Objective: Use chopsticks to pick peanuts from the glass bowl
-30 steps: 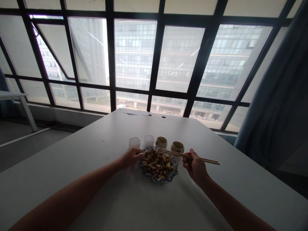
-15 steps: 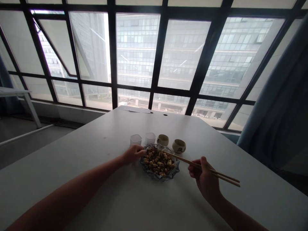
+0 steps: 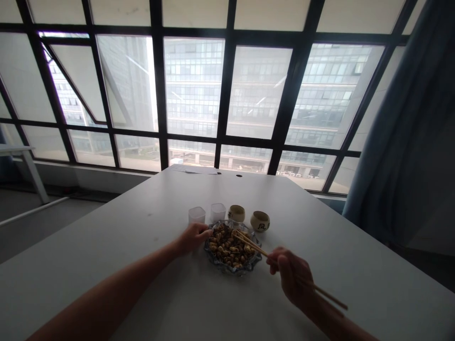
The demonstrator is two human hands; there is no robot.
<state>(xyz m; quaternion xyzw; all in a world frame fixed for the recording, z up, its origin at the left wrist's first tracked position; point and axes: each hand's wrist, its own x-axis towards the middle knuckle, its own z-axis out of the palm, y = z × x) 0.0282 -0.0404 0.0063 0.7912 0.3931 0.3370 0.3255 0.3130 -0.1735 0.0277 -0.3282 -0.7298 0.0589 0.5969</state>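
Note:
A scalloped clear glass bowl (image 3: 232, 271) full of what look like peanuts in their shells (image 3: 229, 248) stands on the white table. My left hand (image 3: 192, 238) grips the bowl's left rim, thumb on top. In my right hand (image 3: 293, 274) is a pair of wooden chopsticks (image 3: 259, 249), slanting up and left from the fingers. Their tips lie over the peanuts near the bowl's middle, slightly apart; whether a peanut sits between them I cannot tell.
Behind the bowl stand two translucent plastic cups (image 3: 196, 214) and two cream round cups (image 3: 260, 221) with dark characters. Paper sheets (image 3: 199, 170) lie at the table's far end, by the windows. A blue curtain (image 3: 387, 142) hangs at the right.
My right hand has turned and moved slightly down and left, and the chopstick tips have parted over the peanuts. The left hand keeps its hold on the bowl. The camera view has tilted up.

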